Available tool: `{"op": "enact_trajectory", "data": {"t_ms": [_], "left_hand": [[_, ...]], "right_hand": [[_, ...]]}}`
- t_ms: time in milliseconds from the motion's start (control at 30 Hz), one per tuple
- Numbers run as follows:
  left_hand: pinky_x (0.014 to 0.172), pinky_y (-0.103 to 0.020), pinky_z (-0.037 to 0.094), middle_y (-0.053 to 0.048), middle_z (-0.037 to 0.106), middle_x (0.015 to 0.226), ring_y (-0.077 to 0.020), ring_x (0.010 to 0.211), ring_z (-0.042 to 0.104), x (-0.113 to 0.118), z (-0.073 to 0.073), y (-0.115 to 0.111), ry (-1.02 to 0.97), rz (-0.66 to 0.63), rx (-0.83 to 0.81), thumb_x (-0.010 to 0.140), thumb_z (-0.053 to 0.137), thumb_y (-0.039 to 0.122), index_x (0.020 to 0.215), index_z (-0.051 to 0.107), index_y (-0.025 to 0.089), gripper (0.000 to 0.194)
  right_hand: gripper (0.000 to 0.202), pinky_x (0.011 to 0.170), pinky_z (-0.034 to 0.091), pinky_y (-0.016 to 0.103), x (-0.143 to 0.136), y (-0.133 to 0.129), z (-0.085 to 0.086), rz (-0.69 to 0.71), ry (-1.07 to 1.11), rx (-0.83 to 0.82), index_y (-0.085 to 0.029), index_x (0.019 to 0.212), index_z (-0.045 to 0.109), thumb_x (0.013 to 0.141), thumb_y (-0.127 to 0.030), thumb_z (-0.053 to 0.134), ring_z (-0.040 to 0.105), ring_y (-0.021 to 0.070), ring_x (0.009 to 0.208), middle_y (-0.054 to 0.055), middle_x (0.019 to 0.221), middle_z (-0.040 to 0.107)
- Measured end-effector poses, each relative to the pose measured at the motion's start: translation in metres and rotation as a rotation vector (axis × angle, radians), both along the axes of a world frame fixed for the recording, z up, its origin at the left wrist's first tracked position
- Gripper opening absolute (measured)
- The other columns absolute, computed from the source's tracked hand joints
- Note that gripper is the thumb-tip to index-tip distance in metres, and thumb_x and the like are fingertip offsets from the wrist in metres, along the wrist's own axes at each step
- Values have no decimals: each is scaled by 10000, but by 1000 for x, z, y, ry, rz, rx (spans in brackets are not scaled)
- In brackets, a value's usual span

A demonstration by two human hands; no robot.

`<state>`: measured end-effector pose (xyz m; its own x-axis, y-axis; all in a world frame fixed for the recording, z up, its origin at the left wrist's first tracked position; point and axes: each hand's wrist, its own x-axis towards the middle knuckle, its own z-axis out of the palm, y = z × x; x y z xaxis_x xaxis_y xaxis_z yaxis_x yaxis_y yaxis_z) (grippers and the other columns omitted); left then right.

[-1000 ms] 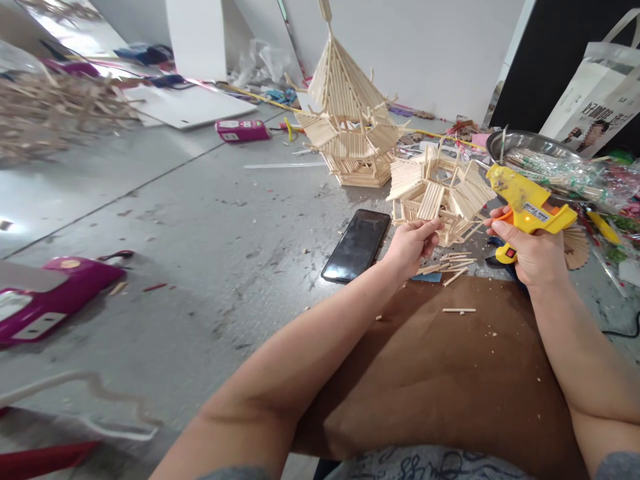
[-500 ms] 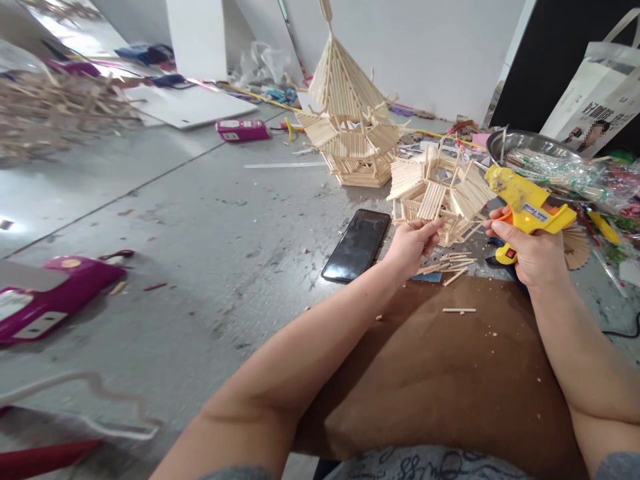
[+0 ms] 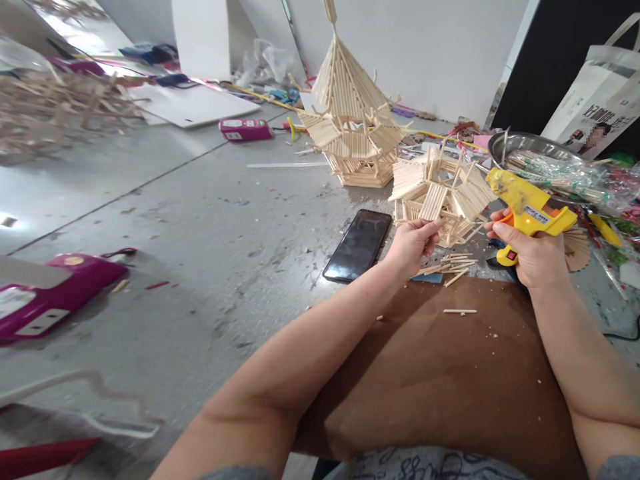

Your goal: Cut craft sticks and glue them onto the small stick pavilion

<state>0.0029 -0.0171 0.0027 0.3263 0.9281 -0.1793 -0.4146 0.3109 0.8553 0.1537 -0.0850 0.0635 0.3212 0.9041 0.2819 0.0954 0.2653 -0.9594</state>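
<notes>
My right hand is wrapped round the handle of a yellow glue gun, whose nozzle end points left. My left hand is pinched closed at the front of a small half-built stick model; whatever lies between the fingertips is too small or hidden to make out. One slatted roof panel of the model slopes down toward those fingers. Just below lies a loose pile of short wooden sticks, partly over a blue piece. A single stick rests on the brown apron over my lap.
Behind stands a taller stick pavilion with a pointed roof. A black phone lies left of my left hand. Purple power strips sit farther left. At right are a metal bowl with wrapped sticks and a white bag.
The view has shifted very slightly. Both hands, the glue gun and the stick model keep nearly the same places.
</notes>
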Motion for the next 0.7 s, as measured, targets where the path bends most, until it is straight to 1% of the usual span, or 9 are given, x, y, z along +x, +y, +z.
{"op": "enact_trajectory", "data": {"t_ms": [233, 433, 567, 700], "left_hand": [[321, -163, 183, 59, 459, 418, -15, 311, 328, 1, -1, 0, -20, 9, 4, 625, 672, 252, 583, 454, 144, 247], [324, -165, 184, 59, 460, 421, -16, 305, 327, 2, 1, -1, -40, 15, -36, 631, 670, 244, 601, 461, 145, 233], [337, -163, 187, 61, 454, 429, -16, 319, 341, -1, 0, -8, -21, -21, -30, 630, 676, 309, 667, 528, 131, 234], [349, -168, 192, 56, 468, 441, -19, 329, 349, -6, -5, -16, 53, -50, 63, 629, 665, 404, 714, 578, 126, 303]], "right_hand": [[174, 657, 530, 320, -1, 1, 1, -6, 29, -6, -233, 722, 586, 587, -208, 694, 595, 138, 683, -13, 755, 601], [174, 646, 527, 310, 0, 0, -1, -8, 27, -3, -214, 721, 590, 586, -211, 699, 597, 132, 668, -11, 749, 605], [174, 620, 523, 296, 3, 1, -1, 21, 25, 19, -207, 731, 592, 597, -219, 704, 598, 126, 657, -12, 746, 610], [189, 596, 520, 287, 14, 0, 4, 107, 13, -20, -190, 746, 590, 621, -276, 702, 604, 124, 635, 0, 746, 619]]}}
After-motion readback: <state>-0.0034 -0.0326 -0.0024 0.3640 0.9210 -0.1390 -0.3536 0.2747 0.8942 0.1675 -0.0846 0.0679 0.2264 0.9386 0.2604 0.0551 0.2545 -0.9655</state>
